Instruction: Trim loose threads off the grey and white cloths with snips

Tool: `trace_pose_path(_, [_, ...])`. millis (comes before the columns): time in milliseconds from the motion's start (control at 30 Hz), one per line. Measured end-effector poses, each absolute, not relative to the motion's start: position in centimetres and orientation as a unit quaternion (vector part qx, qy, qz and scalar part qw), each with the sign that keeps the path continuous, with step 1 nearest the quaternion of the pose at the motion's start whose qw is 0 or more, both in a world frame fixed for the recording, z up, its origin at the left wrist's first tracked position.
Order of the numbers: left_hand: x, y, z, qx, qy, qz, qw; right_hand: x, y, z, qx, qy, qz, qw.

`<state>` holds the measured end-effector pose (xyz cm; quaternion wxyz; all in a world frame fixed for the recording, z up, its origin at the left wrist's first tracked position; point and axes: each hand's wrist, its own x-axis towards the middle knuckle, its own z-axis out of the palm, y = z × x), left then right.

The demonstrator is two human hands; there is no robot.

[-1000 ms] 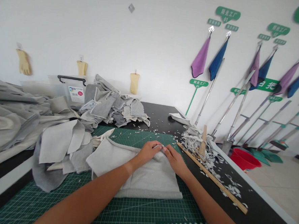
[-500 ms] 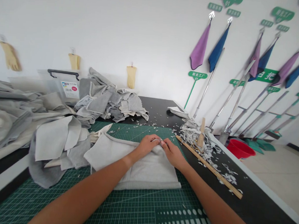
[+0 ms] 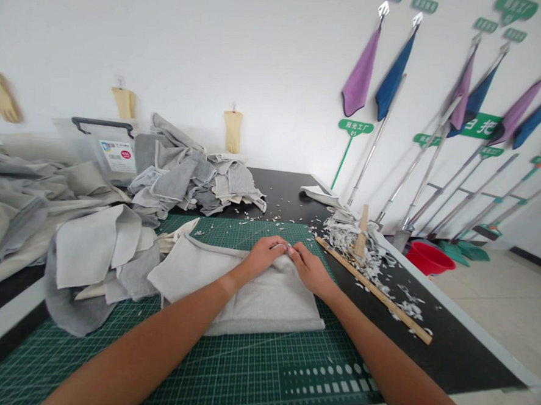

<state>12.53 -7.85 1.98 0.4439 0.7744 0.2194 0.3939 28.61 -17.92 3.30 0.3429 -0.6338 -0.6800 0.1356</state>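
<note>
- The left hand [image 3: 266,254] is pinching the far edge of a grey cloth [image 3: 273,300], its fingers curling over it.
- The right hand [image 3: 311,267] is grasping the same edge just beside it, perhaps so both hands are controlling one short stretch; I can't make out what exactly is sitting between the fingertips.
- The cloth is lying on the green mat [image 3: 228,371], under both hands, probably because the mat is giving it a flat support.
- To its left, loose grey pieces [image 3: 87,246] are lying in a heap, seemingly within easy reach.
- To its right, a long wooden stick [image 3: 375,291] is resting beside pale shreds [image 3: 372,257], most of them apparently being kept aside on the black table [image 3: 463,342].
</note>
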Motion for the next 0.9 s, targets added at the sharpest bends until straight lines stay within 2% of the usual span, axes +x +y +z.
trace_pose_path(433, [12.6,-7.9,2.1,0.765,0.220,0.402,0.453,28.7,-17.2,3.1,-0.633,-0.653,0.134,0.394])
trace_pose_path(767, [12.9,-8.2,2.1,0.752,0.265,0.419,0.434,29.4,-16.8,3.0,-0.652,-0.637,0.136,0.389])
trace_pose_path(900, [12.9,-8.5,2.8,0.752,0.263,0.438,0.416,29.6,-16.9,3.5,-0.641,-0.631,0.215,0.382])
